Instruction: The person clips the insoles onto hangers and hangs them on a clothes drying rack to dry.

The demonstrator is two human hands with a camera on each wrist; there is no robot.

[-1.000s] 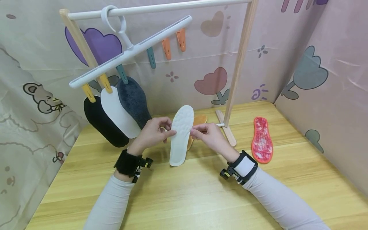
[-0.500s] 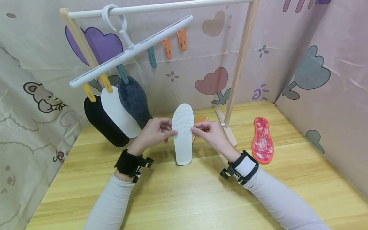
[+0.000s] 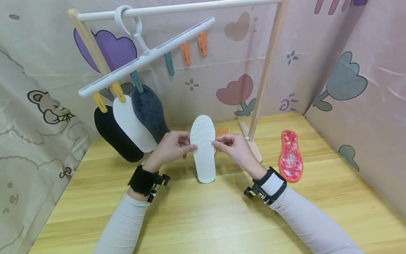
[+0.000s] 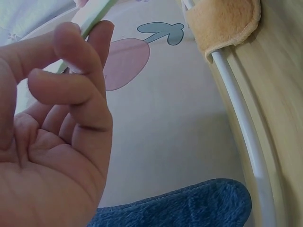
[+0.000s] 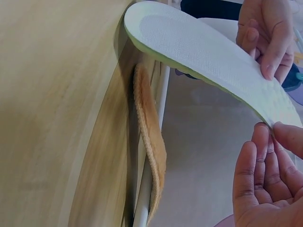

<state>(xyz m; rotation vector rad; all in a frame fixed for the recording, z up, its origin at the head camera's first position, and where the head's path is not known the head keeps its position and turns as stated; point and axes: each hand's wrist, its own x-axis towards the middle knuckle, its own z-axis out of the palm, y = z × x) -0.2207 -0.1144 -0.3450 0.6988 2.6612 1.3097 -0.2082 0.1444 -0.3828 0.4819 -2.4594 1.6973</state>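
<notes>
White insole [image 3: 204,155] swung straighter; left grip [image 3: 171,145], right grip [image 3: 234,148] pinch edges.

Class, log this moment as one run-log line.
left grip: pinches white insole edge | right grip: pinches opposite edge | red insole: on table

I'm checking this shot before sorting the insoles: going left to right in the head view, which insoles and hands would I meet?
Black insole, hanging white insole, grey-blue insole, left hand, held white insole, right hand, red insole.
</notes>
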